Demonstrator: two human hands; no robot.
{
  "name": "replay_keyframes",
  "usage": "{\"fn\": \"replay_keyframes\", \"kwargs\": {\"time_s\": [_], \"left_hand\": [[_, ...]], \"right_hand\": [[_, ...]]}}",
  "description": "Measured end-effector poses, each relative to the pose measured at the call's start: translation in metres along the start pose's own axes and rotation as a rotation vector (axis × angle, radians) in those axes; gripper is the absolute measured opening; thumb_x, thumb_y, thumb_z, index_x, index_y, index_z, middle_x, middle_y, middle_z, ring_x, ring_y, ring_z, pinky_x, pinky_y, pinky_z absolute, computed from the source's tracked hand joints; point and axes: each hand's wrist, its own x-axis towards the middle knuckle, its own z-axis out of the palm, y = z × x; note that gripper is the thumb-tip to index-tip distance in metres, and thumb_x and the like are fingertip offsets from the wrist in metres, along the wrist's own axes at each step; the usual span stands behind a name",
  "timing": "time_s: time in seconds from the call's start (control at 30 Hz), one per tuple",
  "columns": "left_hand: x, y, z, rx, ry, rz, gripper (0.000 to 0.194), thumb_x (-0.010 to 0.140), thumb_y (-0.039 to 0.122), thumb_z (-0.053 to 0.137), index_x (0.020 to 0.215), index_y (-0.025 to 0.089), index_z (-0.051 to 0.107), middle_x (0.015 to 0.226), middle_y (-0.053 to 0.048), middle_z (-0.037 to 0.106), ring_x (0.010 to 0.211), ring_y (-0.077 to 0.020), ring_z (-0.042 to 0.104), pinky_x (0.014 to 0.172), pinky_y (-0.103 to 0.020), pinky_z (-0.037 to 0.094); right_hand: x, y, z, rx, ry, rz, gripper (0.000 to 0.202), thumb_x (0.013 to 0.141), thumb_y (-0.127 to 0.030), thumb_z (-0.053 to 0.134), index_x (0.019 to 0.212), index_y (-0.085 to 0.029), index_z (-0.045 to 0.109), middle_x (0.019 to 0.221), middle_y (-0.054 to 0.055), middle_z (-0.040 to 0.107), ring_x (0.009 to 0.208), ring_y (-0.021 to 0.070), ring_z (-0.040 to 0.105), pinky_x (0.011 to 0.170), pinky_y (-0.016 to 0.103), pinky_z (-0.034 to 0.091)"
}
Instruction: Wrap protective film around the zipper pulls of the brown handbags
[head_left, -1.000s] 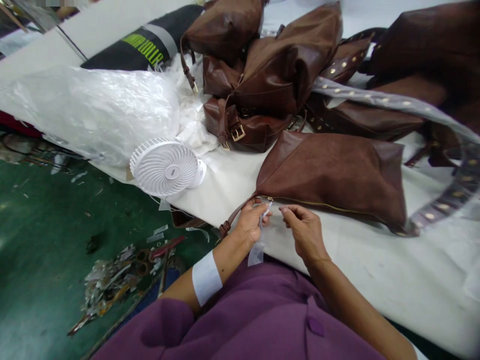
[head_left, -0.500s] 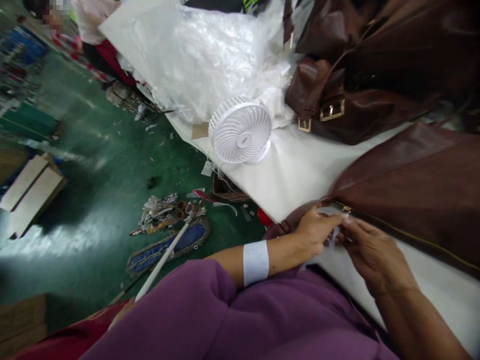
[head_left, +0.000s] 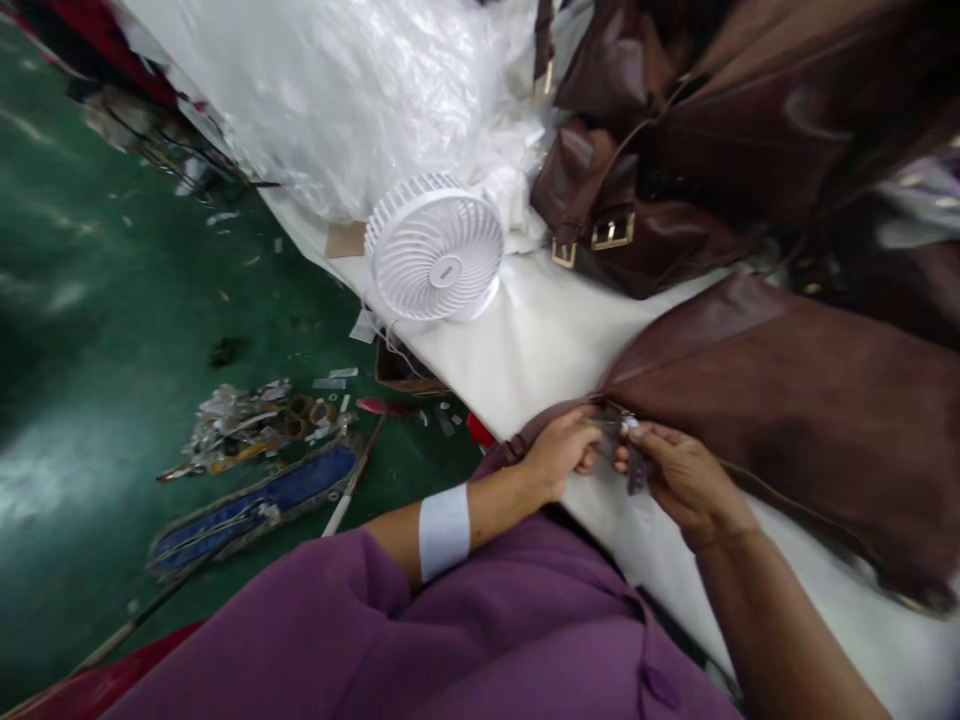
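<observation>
A brown leather bag (head_left: 787, 400) lies flat on the white table (head_left: 540, 340), its zipper edge toward me. My left hand (head_left: 559, 455) and my right hand (head_left: 675, 475) meet at the bag's near corner, fingers pinched on a small clear plastic strip (head_left: 636, 468) at the zipper end. The bag's strap (head_left: 517, 445) hangs off the table edge under my left hand. A white band circles my left forearm.
A white desk fan (head_left: 436, 250) stands near the table edge. Behind it lies crumpled clear plastic (head_left: 337, 90), and several more brown bags (head_left: 675, 150) are piled at the back. Scraps and a blue mat (head_left: 247, 500) litter the green floor.
The view has swung left and down and partly back. Both hands stay pinched together at the bag's zipper corner, and the white strip that hung from my left hand is now a short piece.
</observation>
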Motion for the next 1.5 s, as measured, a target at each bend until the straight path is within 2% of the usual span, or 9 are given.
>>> {"fn": "replay_keyframes", "kwargs": {"time_s": [0.07, 0.17, 0.3, 0.53, 0.77, 1.03, 1.17, 1.37, 1.5], "left_hand": [[0.002, 0.002, -0.004, 0.079, 0.016, 0.033, 0.042, 0.064, 0.012, 0.047, 0.105, 0.016, 0.053, 0.062, 0.004, 0.052, 0.038, -0.0042, 0.043, 0.036, -0.016, 0.024], [0.009, 0.006, -0.007, 0.092, -0.093, -0.025, 0.047, 0.06, 0.01, 0.043, 0.105, 0.015, 0.055, 0.071, -0.001, 0.059, 0.046, -0.0084, 0.054, 0.037, -0.018, 0.03], [0.016, 0.009, -0.009, 0.015, -0.206, -0.126, 0.041, 0.059, 0.013, 0.046, 0.098, 0.014, 0.058, 0.065, -0.001, 0.058, 0.042, -0.0089, 0.051, 0.037, -0.018, 0.03], [0.004, 0.013, -0.017, 0.059, -0.185, -0.134, 0.019, 0.063, 0.018, 0.056, 0.08, 0.014, 0.06, 0.069, -0.001, 0.057, 0.042, -0.0049, 0.045, 0.038, -0.018, 0.029], [-0.009, 0.015, -0.02, -0.011, -0.048, -0.126, 0.024, 0.06, 0.025, 0.072, 0.071, 0.015, 0.053, 0.057, 0.005, 0.045, 0.042, -0.0027, 0.037, 0.037, -0.015, 0.018], [-0.013, 0.009, -0.01, 0.063, 0.079, 0.114, 0.014, 0.068, 0.024, 0.066, 0.068, 0.013, 0.058, 0.077, -0.004, 0.063, 0.062, -0.0072, 0.051, 0.054, -0.019, 0.038], [-0.016, 0.016, -0.004, 0.093, 0.093, 0.065, 0.013, 0.068, 0.024, 0.066, 0.069, 0.013, 0.058, 0.083, -0.006, 0.066, 0.067, -0.0084, 0.054, 0.06, -0.02, 0.039], [-0.017, 0.022, -0.004, 0.066, 0.079, 0.026, 0.016, 0.066, 0.025, 0.068, 0.071, 0.015, 0.057, 0.081, -0.005, 0.066, 0.069, -0.0101, 0.056, 0.063, -0.021, 0.041], [-0.018, 0.02, -0.001, 0.124, 0.084, 0.068, 0.013, 0.067, 0.025, 0.068, 0.069, 0.015, 0.059, 0.08, -0.005, 0.067, 0.069, -0.0101, 0.056, 0.064, -0.021, 0.04]], "right_hand": [[-0.002, -0.004, -0.001, 0.04, -0.017, 0.054, 0.027, 0.06, -0.034, 0.079, 0.071, -0.016, 0.064, 0.059, 0.002, 0.059, 0.048, 0.0099, 0.052, 0.044, 0.02, 0.047], [-0.004, -0.009, -0.002, 0.084, -0.065, 0.097, 0.025, 0.065, -0.034, 0.076, 0.071, -0.015, 0.063, 0.055, 0.0, 0.056, 0.047, 0.0088, 0.05, 0.042, 0.018, 0.044], [-0.004, -0.011, -0.003, 0.146, -0.081, 0.124, 0.022, 0.065, -0.03, 0.076, 0.074, -0.014, 0.062, 0.058, -0.002, 0.053, 0.047, 0.0072, 0.046, 0.042, 0.018, 0.042], [-0.002, -0.007, -0.006, 0.126, -0.118, 0.121, 0.023, 0.068, -0.033, 0.074, 0.073, -0.014, 0.062, 0.056, -0.001, 0.054, 0.045, 0.0076, 0.045, 0.042, 0.019, 0.04], [-0.004, -0.004, -0.006, 0.036, -0.109, 0.11, 0.028, 0.069, -0.04, 0.071, 0.072, -0.015, 0.058, 0.05, -0.002, 0.054, 0.041, 0.0082, 0.047, 0.039, 0.018, 0.037], [-0.006, 0.01, 0.007, -0.063, 0.165, -0.077, 0.029, 0.067, -0.037, 0.072, 0.063, -0.016, 0.052, 0.051, -0.002, 0.055, 0.038, 0.0071, 0.046, 0.036, 0.018, 0.035], [-0.006, 0.018, 0.006, -0.008, 0.193, -0.085, 0.032, 0.064, -0.037, 0.074, 0.06, -0.017, 0.05, 0.046, -0.002, 0.054, 0.036, 0.008, 0.046, 0.036, 0.018, 0.032], [-0.006, 0.021, 0.004, 0.191, 0.097, -0.045, 0.022, 0.065, -0.031, 0.071, 0.067, -0.018, 0.053, 0.052, -0.004, 0.057, 0.04, 0.0078, 0.047, 0.041, 0.02, 0.036], [-0.006, 0.022, 0.008, 0.09, 0.217, -0.141, 0.021, 0.065, -0.029, 0.068, 0.062, -0.018, 0.05, 0.046, -0.003, 0.053, 0.039, 0.0087, 0.044, 0.039, 0.02, 0.032]]}}
